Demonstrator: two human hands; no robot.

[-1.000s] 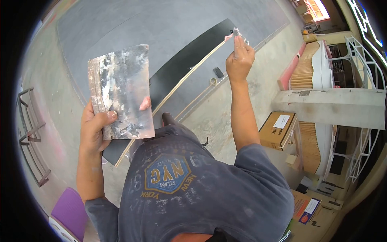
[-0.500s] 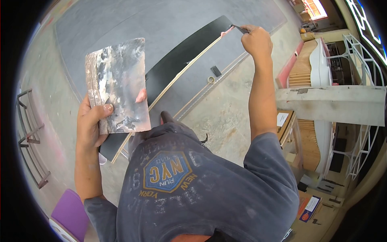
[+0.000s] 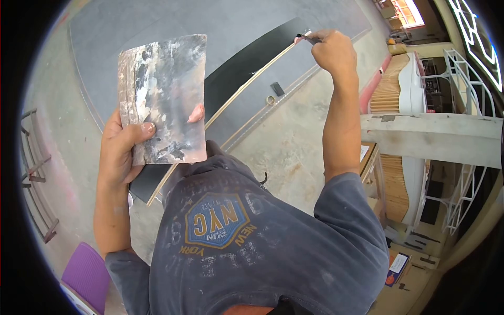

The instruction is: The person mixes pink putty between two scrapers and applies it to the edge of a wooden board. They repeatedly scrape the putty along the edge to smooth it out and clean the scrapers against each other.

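My left hand (image 3: 123, 142) grips a smeared, pale putty board (image 3: 170, 79), thumb on its face and fingers behind. A small lump of pink putty (image 3: 196, 113) sticks near the board's right edge. At the far end of a long dark panel (image 3: 252, 59), my right hand (image 3: 336, 52) is closed around a putty knife (image 3: 310, 37); most of its handle is hidden in the fist. The blade's tip is at the panel's pale edge (image 3: 247, 85), where a dab of pink putty (image 3: 297, 40) shows.
A tape roll (image 3: 270, 100) and a dark block (image 3: 277, 88) lie beside the panel on a large grey surface (image 3: 121, 23). To the right stand a cardboard box (image 3: 369, 165) and a white beam (image 3: 430, 136). A purple chair (image 3: 86, 268) is at lower left.
The putty board in my left hand has moved up and to the right. My right hand and the knife have shifted slightly at the panel's far end.
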